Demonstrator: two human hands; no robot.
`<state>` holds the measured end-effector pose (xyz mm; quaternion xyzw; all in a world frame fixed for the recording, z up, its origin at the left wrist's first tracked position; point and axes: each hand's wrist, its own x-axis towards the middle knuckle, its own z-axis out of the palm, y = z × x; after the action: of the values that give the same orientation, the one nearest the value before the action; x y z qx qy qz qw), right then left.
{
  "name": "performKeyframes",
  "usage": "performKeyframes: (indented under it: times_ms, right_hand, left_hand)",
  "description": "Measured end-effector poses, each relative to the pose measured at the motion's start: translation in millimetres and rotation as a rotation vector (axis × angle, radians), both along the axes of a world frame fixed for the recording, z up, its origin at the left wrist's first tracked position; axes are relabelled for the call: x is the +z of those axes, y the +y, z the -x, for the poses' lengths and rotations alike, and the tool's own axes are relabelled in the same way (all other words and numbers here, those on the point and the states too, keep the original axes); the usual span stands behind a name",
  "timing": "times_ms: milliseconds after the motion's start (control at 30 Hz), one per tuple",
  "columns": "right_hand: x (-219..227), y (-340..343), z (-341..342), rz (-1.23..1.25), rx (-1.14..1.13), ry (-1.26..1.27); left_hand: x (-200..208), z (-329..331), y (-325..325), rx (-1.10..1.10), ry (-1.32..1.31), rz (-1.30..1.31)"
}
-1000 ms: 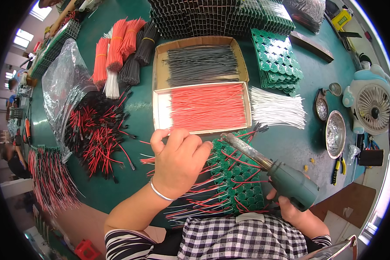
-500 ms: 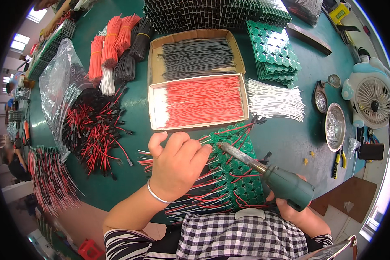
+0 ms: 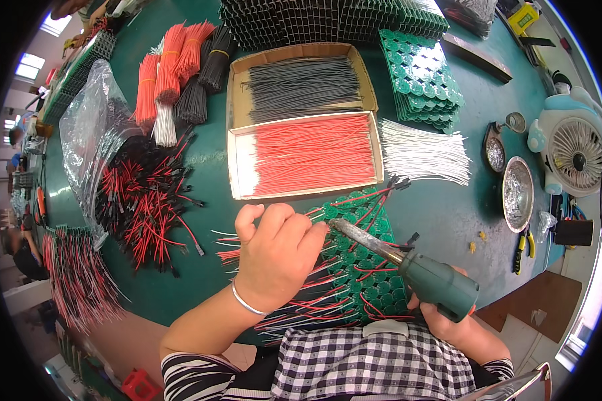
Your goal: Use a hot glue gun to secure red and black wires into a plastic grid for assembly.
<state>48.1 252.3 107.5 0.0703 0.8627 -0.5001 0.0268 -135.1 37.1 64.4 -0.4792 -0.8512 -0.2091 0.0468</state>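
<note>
My right hand (image 3: 441,322) is wrapped round the green handle of a soldering iron (image 3: 441,284); its thick metal barrel points up and left. The iron's tip meets a sheet of round green circuit boards (image 3: 381,289), close to my left fingertips. My left hand (image 3: 272,257), with a silver bangle at the wrist, is closed in a pinch above the sheet's left side. A thin wire appears to be between its fingers, mostly hidden by them. Red, black and white wires (image 3: 308,309) stick out from the boards' left side, and several red-and-black leads lie across the sheet.
Beyond my hands sit a box of red wires (image 3: 314,157), a box of black wires (image 3: 308,87) and loose white wires (image 3: 427,152). At left is a heap of red-and-black leads (image 3: 147,200). To the right are a metal dish (image 3: 517,194), pliers (image 3: 520,254) and a fan (image 3: 575,154).
The soldering iron and my right hand have shifted slightly left and up, bringing the tip nearer my left fingertips. My left hand has barely moved.
</note>
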Motion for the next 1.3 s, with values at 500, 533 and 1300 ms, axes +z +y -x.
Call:
performKeyframes:
  times_ms: [500,533,1300]
  right_hand:
    - [7,2,-9,0.136,-0.094,0.028]
    - [8,2,-10,0.149,-0.109,0.029]
    - [4,1,-18,-0.089,0.008,0.029]
  left_hand:
    - [1,-2,2,0.009,0.025,0.004]
    - [1,-2,2,0.010,0.030,0.006]
    - [5,-17,-2,-0.033,-0.009,0.007]
